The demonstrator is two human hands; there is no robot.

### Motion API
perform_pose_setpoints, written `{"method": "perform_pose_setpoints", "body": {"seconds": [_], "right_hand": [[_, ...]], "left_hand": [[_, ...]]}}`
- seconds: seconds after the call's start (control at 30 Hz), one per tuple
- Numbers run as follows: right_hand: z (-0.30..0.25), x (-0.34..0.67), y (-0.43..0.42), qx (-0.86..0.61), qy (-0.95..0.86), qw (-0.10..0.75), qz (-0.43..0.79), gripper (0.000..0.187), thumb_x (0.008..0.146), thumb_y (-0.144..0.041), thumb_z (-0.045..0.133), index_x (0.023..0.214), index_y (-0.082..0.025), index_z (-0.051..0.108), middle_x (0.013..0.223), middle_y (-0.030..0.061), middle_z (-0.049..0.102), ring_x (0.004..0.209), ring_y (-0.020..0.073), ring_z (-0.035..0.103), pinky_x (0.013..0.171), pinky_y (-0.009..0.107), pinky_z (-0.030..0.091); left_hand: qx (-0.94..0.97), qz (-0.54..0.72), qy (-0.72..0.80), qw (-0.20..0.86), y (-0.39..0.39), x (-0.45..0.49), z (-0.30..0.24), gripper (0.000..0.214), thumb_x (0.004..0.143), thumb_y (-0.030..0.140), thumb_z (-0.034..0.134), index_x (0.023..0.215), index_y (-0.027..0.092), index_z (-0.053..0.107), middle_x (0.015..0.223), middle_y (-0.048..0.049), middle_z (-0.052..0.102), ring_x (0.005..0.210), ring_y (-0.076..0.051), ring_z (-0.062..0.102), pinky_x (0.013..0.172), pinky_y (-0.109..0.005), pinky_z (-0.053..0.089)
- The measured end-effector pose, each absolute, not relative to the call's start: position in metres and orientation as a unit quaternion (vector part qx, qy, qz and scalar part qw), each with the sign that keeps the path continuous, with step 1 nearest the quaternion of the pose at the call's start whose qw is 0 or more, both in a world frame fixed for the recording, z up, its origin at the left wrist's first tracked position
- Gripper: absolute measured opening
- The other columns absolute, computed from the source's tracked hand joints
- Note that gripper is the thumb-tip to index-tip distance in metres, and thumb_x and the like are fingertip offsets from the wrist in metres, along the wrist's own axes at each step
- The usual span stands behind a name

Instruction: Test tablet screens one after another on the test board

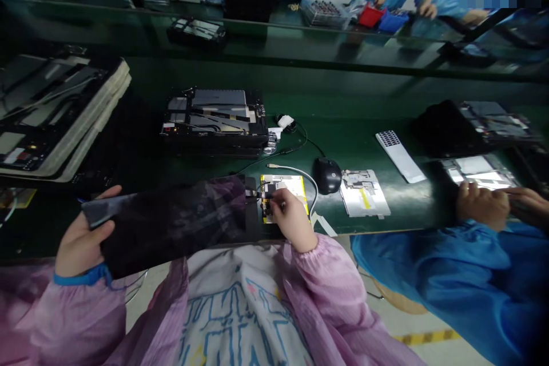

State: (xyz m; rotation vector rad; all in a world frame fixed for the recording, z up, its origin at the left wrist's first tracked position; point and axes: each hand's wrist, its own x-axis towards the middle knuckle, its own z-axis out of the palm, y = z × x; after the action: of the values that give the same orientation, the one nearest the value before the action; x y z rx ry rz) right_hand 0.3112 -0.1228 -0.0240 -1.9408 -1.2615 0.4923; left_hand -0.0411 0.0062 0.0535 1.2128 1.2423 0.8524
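Note:
My left hand (79, 246) grips the left end of a glossy black display panel (171, 220), thumb on top and fingers beneath. The panel is tilted, its left end overhanging the bench edge. Its right end lies beside a white battery pack (295, 186) with yellow edges and a small dark circuit board (266, 197). A short flat cable (252, 193) runs between panel and board. My right hand (294, 220) is over the battery, its thumb and fingers pinched together at the board. Whatever sits between those fingertips is hidden. A white cable (311, 174) curves around the battery.
Stacked tablet assemblies (214, 120) stand behind the panel, with a larger stack (55, 108) at left. Right of the battery are a black mouse (328, 175), a metal plate (365, 194) and a white strip (400, 155). A co-worker's hands (482, 206) work at far right; others sit opposite.

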Motion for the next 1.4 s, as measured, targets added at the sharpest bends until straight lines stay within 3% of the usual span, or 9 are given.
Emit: {"method": "perform_pose_setpoints", "body": {"seconds": [0.3,0.53,0.67,0.73,0.83,0.97,1.1,1.27,1.4], "right_hand": [[0.013,0.307,-0.113,-0.599,-0.456,0.511,0.415,0.035,0.078,-0.032,0.059,0.109,-0.022,0.048,0.067,-0.0048,0.051,0.059,0.0126,0.051,0.058,0.026,0.043],[0.025,0.308,-0.108,-0.432,-0.275,0.522,0.682,0.06,0.081,-0.073,0.033,0.109,-0.023,0.051,0.079,0.0029,0.06,0.063,0.0173,0.06,0.052,0.031,0.052],[0.014,0.308,-0.113,-0.458,-0.237,0.559,0.65,0.025,0.076,-0.041,0.059,0.091,-0.021,0.055,0.079,0.0,0.058,0.06,0.0132,0.058,0.051,0.026,0.052],[0.008,0.301,-0.117,-0.463,-0.232,0.556,0.65,0.031,0.071,-0.032,0.064,0.097,-0.023,0.052,0.079,-0.0022,0.056,0.054,0.0119,0.056,0.043,0.025,0.05],[-0.001,0.285,-0.123,-0.477,-0.234,0.534,0.658,0.042,0.071,-0.032,0.066,0.107,-0.026,0.046,0.079,-0.003,0.053,0.052,0.0123,0.055,0.037,0.025,0.049],[-0.014,0.272,-0.132,-0.52,-0.275,0.503,0.633,0.043,0.075,-0.038,0.065,0.109,-0.03,0.041,0.085,-0.0012,0.053,0.055,0.0135,0.055,0.036,0.025,0.047],[-0.024,0.275,-0.137,-0.623,-0.421,0.443,0.489,0.036,0.078,-0.039,0.059,0.107,-0.026,0.042,0.084,0.0012,0.053,0.057,0.0155,0.051,0.047,0.031,0.048],[-0.021,0.266,-0.137,-0.711,-0.576,0.363,0.175,0.016,0.083,-0.033,0.052,0.089,-0.021,0.045,0.1,0.0131,0.055,0.1,0.0306,0.053,0.084,0.054,0.045],[-0.014,0.244,-0.13,-0.694,-0.628,0.336,0.106,0.01,0.087,-0.023,0.047,0.094,-0.017,0.045,0.135,0.023,0.042,0.137,0.0355,0.026,0.101,0.061,0.033]], "left_hand": [[0.698,0.336,0.412,0.48,-0.001,-0.076,0.077,0.087,0.055,0.017,0.062,0.128,0.06,0.043,0.117,0.0144,0.065,0.1,-0.042,0.064,0.069,-0.063,0.06],[0.916,0.151,0.153,0.339,-0.03,0.003,0.124,0.07,0.061,0.028,0.068,0.124,0.053,0.054,0.099,0.0016,0.073,0.079,-0.035,0.07,0.06,-0.048,0.063],[0.945,0.211,0.098,0.231,-0.029,0.002,0.105,0.061,0.072,0.017,0.063,0.121,0.052,0.056,0.109,0.0028,0.071,0.091,-0.029,0.07,0.08,-0.046,0.06],[0.934,0.253,0.168,0.19,-0.025,-0.015,0.081,0.052,0.078,0.011,0.053,0.116,0.045,0.063,0.112,-0.0005,0.07,0.1,-0.028,0.067,0.09,-0.049,0.054],[0.893,0.253,0.33,0.171,-0.023,-0.045,0.041,0.037,0.077,0.013,0.055,0.105,0.033,0.071,0.115,-0.0055,0.067,0.108,-0.028,0.062,0.093,-0.049,0.051],[0.78,0.301,0.543,0.07,-0.024,-0.081,0.011,0.041,0.077,0.02,0.06,0.118,0.018,0.06,0.122,-0.0139,0.052,0.103,-0.028,0.058,0.089,-0.043,0.051],[0.739,0.249,0.625,0.032,-0.008,-0.105,0.012,0.038,0.086,0.018,0.048,0.122,0.01,0.057,0.116,-0.0132,0.047,0.094,-0.024,0.055,0.089,-0.041,0.047],[0.795,0.083,0.6,-0.013,0.025,-0.111,0.011,0.032,0.086,0.018,0.042,0.106,0.017,0.067,0.119,-0.0144,0.051,0.1,-0.03,0.054,0.09,-0.047,0.044],[0.833,0.017,0.551,-0.042,0.036,-0.11,0.004,0.032,0.087,0.016,0.039,0.104,0.017,0.066,0.115,-0.0148,0.057,0.098,-0.031,0.054,0.085,-0.046,0.046]]}}
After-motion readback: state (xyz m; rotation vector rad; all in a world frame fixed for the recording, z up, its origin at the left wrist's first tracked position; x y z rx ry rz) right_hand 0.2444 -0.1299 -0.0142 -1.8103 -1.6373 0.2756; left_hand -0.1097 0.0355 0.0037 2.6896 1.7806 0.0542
